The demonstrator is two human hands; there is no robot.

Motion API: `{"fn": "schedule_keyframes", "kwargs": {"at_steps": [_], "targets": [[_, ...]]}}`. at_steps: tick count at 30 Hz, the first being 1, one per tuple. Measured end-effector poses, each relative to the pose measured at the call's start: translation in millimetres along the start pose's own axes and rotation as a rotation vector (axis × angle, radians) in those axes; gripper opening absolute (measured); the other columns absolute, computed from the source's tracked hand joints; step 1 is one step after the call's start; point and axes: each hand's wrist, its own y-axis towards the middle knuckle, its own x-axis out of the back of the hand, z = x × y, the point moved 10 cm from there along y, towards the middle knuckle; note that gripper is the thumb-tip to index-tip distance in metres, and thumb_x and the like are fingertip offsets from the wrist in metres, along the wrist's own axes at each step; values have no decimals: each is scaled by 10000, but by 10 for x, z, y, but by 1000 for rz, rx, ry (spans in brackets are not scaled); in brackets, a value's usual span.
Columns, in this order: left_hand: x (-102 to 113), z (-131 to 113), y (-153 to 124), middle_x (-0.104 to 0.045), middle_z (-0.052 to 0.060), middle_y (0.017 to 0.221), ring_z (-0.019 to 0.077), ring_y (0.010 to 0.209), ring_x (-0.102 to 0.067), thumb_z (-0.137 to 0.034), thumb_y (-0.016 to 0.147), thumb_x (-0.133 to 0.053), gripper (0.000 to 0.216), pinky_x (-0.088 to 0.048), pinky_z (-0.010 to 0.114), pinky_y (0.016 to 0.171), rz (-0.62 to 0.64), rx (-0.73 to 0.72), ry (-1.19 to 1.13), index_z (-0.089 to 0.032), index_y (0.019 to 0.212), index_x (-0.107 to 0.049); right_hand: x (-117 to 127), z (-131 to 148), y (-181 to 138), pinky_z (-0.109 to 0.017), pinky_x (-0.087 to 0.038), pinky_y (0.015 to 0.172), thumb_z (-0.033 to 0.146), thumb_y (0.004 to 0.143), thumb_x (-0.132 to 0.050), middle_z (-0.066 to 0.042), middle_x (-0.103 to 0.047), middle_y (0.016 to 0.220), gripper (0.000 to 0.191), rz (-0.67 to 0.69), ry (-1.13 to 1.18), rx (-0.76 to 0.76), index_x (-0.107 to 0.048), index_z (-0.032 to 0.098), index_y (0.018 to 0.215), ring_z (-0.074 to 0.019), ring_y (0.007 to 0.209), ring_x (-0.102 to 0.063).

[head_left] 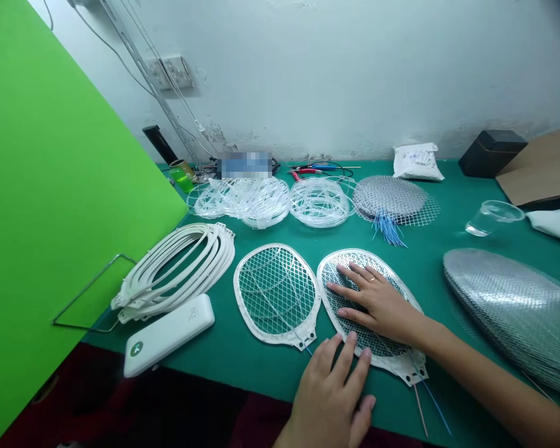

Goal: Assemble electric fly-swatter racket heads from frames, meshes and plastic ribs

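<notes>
Right hand (378,302) flat, fingers spread, on my white oval mesh swatter head (350,256); left hand (331,392) open, touching its edge.

A single head-worn camera looks forward and down from close above the near edge of the green worktop (448,205), facing the white wall (354,74) behind.

Right hand (378,302) flat on racket mesh (354,264); left hand (329,395) beside.
</notes>
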Motion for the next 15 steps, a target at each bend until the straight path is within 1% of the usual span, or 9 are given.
{"fn": "schedule_keyframes", "kwargs": {"at_steps": [5, 8, 11, 13, 15], "targets": [[-21, 13, 11, -337, -5, 1577, 264, 1326, -468, -475, 999, -428, 558, -476, 379, 1018, -25, -3, 7, -258, 1511, -376, 6, -22, 31, -621, -265, 1121, 649, 947, -401, -46, -277, 1606, 574, 14, 25, -7, -379, 443, 1482, -364, 1460, -242], [2, -1, 36, -339, -15, 1575, 268, 1321, -468, -463, 998, -431, 553, -472, 375, 1010, -35, -13, 17, -243, 1504, -390, -5, -26, 79, -621, -258, 1122, 668, 940, -392, -45, -268, 1610, 587, 30, 47, -7, -371, 449, 1484, -362, 1462, -239], [41, -38, 69, -375, -22, 1555, 275, 1305, -476, -446, 1003, -425, 536, -467, 384, 1004, -22, -28, 26, -218, 1489, -416, -10, -45, 94, -624, -246, 1126, 667, 940, -397, -33, -269, 1610, 584, 30, 57, -9, -367, 455, 1483, -360, 1461, -242], [60, -41, 97, -407, -26, 1539, 277, 1293, -485, -428, 1014, -414, 504, -453, 408, 1014, 3, -13, 25, -225, 1475, -433, 18, -57, 50, -613, -239, 1136, 654, 942, -411, -23, -229, 1622, 592, 16, 73, -1, -351, 446, 1493, -356, 1470, -217], [72, -35, 128, -448, -28, 1514, 273, 1281, -495, -398, 1025, -405, 463, -435, 433, 1029, 26, 7, 11, -240, 1457, -451, 73, -68, -48, -584, -231, 1153, 627, 953, -418, -11, -133, 1643, 605, -9, 85, 14, -309, 428, 1514, -343, 1485, -169]]}}
